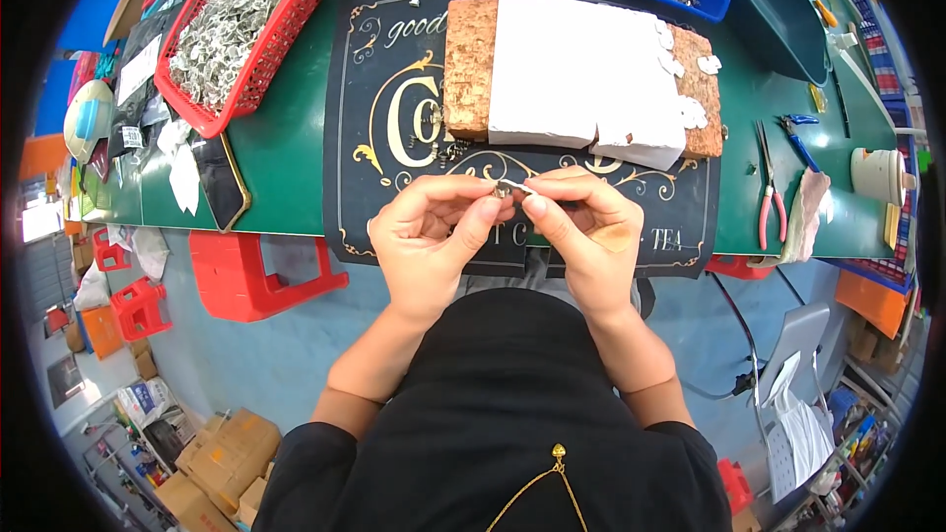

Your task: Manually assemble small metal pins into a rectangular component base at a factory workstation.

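Small silvery piece (515, 185) pinched between thumbs and forefingers of my left hand (424, 227) and right hand (597, 227), above dark patterned mat (345, 172). Risk: uneven squeeze could flick piece away; hard twist might bend it.

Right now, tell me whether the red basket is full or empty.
Full, or nearly so: in the red basket, small silvery pieces heap up close to the rim.

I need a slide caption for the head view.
Left hand and right hand pinch a small silvery part over the dark mat.
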The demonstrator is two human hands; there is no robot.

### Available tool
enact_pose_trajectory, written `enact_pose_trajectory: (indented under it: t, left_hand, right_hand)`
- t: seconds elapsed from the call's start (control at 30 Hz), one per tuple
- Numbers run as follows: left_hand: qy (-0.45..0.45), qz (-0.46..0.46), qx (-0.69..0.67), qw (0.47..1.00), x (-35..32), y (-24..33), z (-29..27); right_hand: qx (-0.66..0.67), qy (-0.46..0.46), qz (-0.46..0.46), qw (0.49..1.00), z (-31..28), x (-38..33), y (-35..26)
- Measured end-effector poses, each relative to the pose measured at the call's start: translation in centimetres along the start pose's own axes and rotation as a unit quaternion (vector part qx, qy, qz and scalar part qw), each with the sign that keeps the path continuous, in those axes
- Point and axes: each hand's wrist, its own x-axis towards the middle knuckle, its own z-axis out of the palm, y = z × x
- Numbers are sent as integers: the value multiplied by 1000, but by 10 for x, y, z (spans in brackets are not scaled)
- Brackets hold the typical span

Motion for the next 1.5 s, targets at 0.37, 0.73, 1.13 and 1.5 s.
enact_pose_trajectory:
  t: [0.37,0.73,1.13,1.5]
  left_hand:
    - [48,44,2,998,-4,-18,5]
    - [14,5,78,997,0,-3,1]
    - [0,264,497,827,35,-9,-1]
    - [-27,357,571,738,52,-19,-5]
  right_hand:
    - [-50,-9,-81,995,4,-2,9]
    - [-323,11,-308,895,1,5,3]
    - [-525,1,-274,805,-3,31,-32]
    - [-479,7,-275,833,-8,41,-22]
